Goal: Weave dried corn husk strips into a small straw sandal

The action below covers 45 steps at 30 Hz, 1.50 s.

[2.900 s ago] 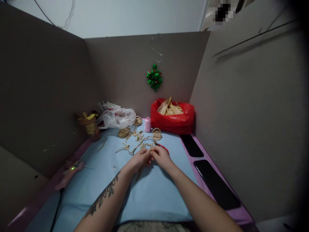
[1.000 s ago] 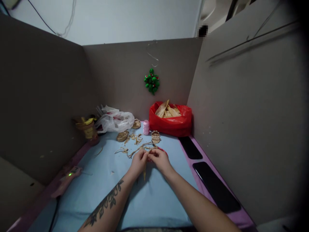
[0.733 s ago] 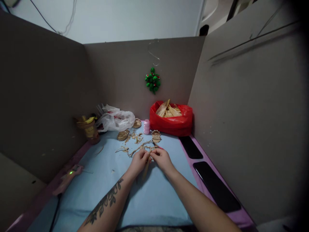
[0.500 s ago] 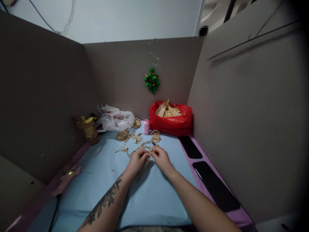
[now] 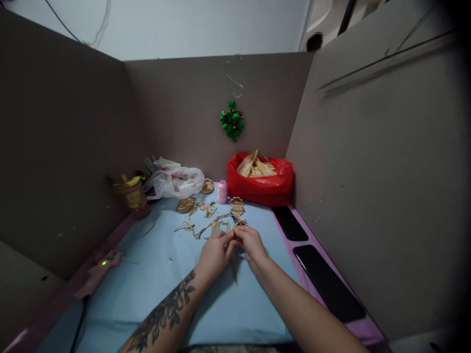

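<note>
My left hand (image 5: 216, 252) and my right hand (image 5: 251, 243) meet over the blue cloth, fingers pinched close together. Between them they hold a pale dried husk strip (image 5: 234, 272), its thin end hanging below the fingers. Just beyond the hands lies a twisted husk cord (image 5: 206, 229); whether it joins the held strip is hidden. A flat piece of husk (image 5: 215, 227) shows just past my left fingers. Farther back is a small woven husk piece (image 5: 237, 207), and a coiled husk piece (image 5: 186, 204) lies to the left among loose scraps (image 5: 208, 210).
A red bag (image 5: 261, 189) full of dried husks stands at the back right, beside a pink thread spool (image 5: 222, 192). A white plastic bag (image 5: 174, 181) and a pot (image 5: 134, 196) are at the back left. Two phones (image 5: 327, 282) lie right; a pink glue gun (image 5: 99, 274) lies left.
Both hands have shifted slightly right and drawn together, the left now turned over toward the right. The strip's hanging end has swung from lower left to nearly straight down.
</note>
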Tool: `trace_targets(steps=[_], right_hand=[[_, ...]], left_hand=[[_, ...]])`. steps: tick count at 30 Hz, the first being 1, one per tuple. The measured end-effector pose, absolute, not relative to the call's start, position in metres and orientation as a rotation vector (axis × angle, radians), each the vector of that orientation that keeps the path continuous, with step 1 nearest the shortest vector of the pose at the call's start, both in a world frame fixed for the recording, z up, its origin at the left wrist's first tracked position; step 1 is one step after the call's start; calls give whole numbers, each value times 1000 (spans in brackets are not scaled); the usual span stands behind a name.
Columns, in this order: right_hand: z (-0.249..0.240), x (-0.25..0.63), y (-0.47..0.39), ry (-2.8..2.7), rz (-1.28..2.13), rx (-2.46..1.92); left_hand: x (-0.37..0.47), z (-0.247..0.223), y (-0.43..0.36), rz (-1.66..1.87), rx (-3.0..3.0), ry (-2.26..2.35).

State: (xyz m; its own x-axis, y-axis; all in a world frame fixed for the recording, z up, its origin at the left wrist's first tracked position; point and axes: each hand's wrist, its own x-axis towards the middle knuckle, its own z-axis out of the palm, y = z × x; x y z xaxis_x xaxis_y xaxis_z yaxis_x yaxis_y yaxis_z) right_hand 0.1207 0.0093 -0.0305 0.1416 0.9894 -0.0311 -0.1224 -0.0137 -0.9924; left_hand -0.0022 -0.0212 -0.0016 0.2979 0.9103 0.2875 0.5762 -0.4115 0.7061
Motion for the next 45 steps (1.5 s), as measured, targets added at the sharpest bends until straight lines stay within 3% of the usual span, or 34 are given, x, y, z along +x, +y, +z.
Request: trace_targets(steps=[6, 12, 20, 28, 34, 45], right_hand=[[-29, 125, 13, -930, 1200, -1118], [-21, 123, 11, -1072, 1211, -1070], [-27, 119, 6, -1336, 1143, -1097], [-18, 124, -3, -1693, 555, -1281], [-23, 121, 3, -1466, 876, -1179], [-18, 132, 11, -1294, 1119, -1109]], left_hand=[[-2, -1, -31, 634, 2460, 1295], [-11, 2, -17, 1241, 2130, 1373], [-18, -1, 1, 909, 1861, 1288], [-19, -8, 3, 917, 1772, 1301], [-14, -9, 2, 1007, 1599, 1174], [-23, -4, 5, 1237, 1506, 1103]])
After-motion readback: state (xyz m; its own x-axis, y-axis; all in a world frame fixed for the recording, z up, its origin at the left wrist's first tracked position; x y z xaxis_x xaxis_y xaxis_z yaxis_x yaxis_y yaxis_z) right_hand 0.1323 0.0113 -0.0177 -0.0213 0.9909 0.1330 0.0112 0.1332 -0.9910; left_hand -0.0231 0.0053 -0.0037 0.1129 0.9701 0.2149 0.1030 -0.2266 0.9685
